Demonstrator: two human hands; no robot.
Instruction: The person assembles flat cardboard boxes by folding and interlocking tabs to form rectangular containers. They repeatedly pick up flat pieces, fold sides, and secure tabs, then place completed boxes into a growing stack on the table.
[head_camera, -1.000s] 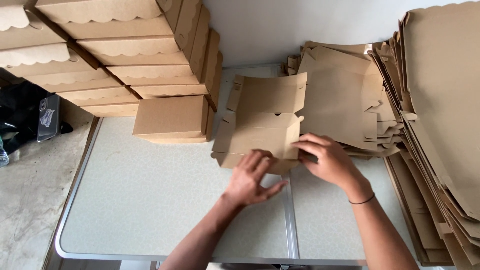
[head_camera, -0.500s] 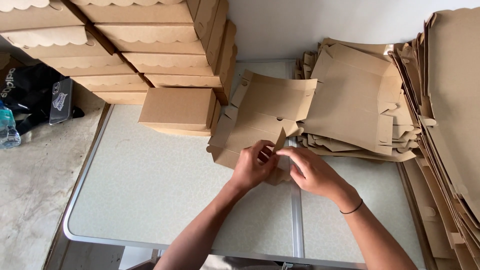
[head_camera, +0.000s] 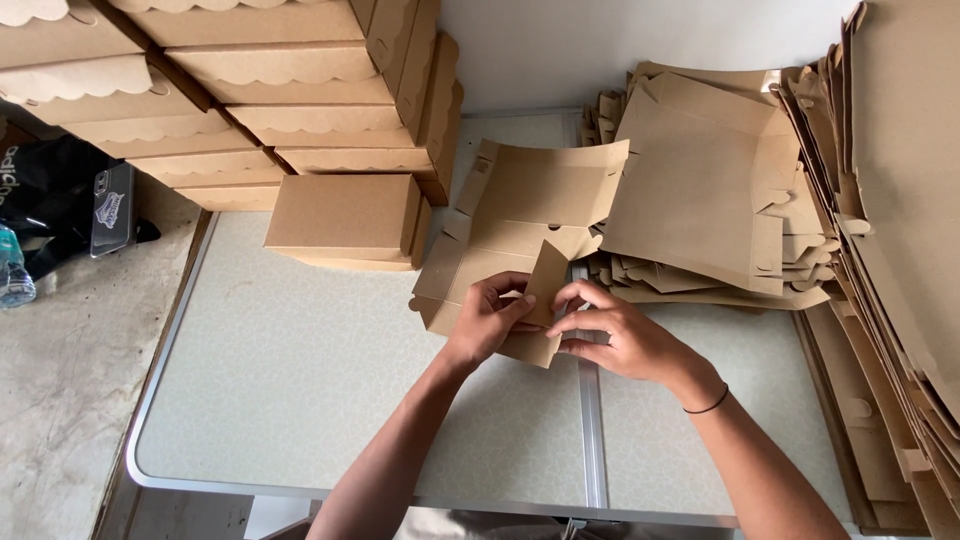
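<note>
Hands, left and right, pinch flap of half-folded carton (empty).

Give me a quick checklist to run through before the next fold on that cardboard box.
1. Both hands on the box blank: ok; left hand and right hand pinch its near flap.
2. Flap raised: ok, it stands up between the fingers.
3. Table free in front: ok.
4. Finished box clear of the work: ok, apart.
5. Flat stack clear: not ok, touching.
6. Tab locked: cannot tell.
</note>
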